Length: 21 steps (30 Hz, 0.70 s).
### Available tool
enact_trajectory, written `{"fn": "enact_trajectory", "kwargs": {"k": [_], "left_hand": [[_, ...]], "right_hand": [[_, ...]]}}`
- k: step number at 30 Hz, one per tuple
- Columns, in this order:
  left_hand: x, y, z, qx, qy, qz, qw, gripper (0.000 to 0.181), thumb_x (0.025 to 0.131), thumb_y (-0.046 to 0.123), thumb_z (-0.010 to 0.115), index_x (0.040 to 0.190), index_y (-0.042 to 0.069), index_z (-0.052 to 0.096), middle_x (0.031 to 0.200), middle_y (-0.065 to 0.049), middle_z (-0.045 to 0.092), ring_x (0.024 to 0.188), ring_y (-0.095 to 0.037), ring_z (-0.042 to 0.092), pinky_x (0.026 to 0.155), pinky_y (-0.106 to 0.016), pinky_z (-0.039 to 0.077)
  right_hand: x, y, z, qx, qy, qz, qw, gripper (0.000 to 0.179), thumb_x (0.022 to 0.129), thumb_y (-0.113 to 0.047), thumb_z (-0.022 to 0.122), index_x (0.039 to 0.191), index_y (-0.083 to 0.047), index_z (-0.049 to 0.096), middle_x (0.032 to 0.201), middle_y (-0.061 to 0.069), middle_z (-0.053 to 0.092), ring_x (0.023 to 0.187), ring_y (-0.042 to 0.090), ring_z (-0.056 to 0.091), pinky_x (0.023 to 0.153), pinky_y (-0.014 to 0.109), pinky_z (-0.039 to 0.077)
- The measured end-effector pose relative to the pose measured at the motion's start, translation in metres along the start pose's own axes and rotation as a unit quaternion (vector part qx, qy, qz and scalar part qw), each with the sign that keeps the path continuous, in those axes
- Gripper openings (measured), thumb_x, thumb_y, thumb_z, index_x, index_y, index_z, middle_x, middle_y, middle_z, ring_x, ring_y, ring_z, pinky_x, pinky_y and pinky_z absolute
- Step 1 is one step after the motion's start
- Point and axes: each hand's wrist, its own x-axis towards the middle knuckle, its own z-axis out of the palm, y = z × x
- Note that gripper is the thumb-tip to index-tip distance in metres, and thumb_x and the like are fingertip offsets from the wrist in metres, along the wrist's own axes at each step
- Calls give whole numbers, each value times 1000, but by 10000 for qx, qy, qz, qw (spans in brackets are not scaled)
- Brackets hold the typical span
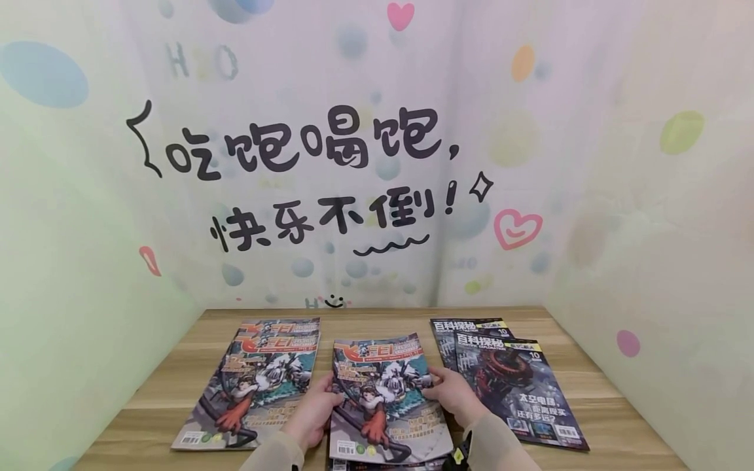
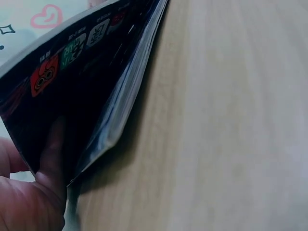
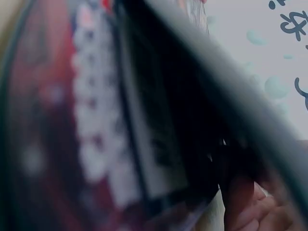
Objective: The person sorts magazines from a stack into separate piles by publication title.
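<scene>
A magazine [image 1: 383, 399] with a red-clad cartoon figure on its cover is held by its two side edges in the middle of the table. My left hand [image 1: 318, 409] grips its left edge; in the left wrist view, fingers [image 2: 50, 154] lie against its dark underside [image 2: 82, 91]. The right hand [image 1: 456, 396] pinches the opposite edge, its fingers [image 3: 240, 197] partly in shadow under the raised magazine in the right wrist view. Beneath it, a further magazine [image 1: 377, 466] shows only as a strip at the front; its cover [image 3: 91, 120] is blurred from the right wrist.
Two overlapping magazines [image 1: 235, 392] with the same cartoon cover lie to the left. On the right are two overlapping dark magazines [image 1: 518, 392] with a red machine on the front one. The wooden table [image 1: 365, 322] meets printed curtains [image 1: 330, 275] at the back and sides.
</scene>
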Motion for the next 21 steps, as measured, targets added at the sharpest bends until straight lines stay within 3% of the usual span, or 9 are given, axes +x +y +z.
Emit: {"fn": "enact_trajectory", "kwargs": {"k": [5,14,21], "left_hand": [[-2,2,-1,37,-112,16,9999,77,83,-4,52,148,-10,12,148,-37,16,133,-50,26,109,-57,25],[-3,4,0,244,-220,173,9993,78,81,-8,54,149,-9,14,147,-34,27,132,-49,29,109,-59,23],[-6,7,-2,214,-252,329,9989,79,80,-10,53,149,-8,15,146,-35,27,132,-49,30,108,-59,25]], "right_hand": [[-1,1,-2,-73,-37,95,9999,63,85,-4,69,140,8,41,129,34,48,114,44,50,91,54,46],[0,5,-4,72,-60,230,9997,61,83,4,63,139,9,41,110,20,55,95,29,53,86,46,47],[5,8,-5,79,-63,200,9997,62,82,6,62,141,6,42,110,19,53,99,30,52,91,52,45]]}}
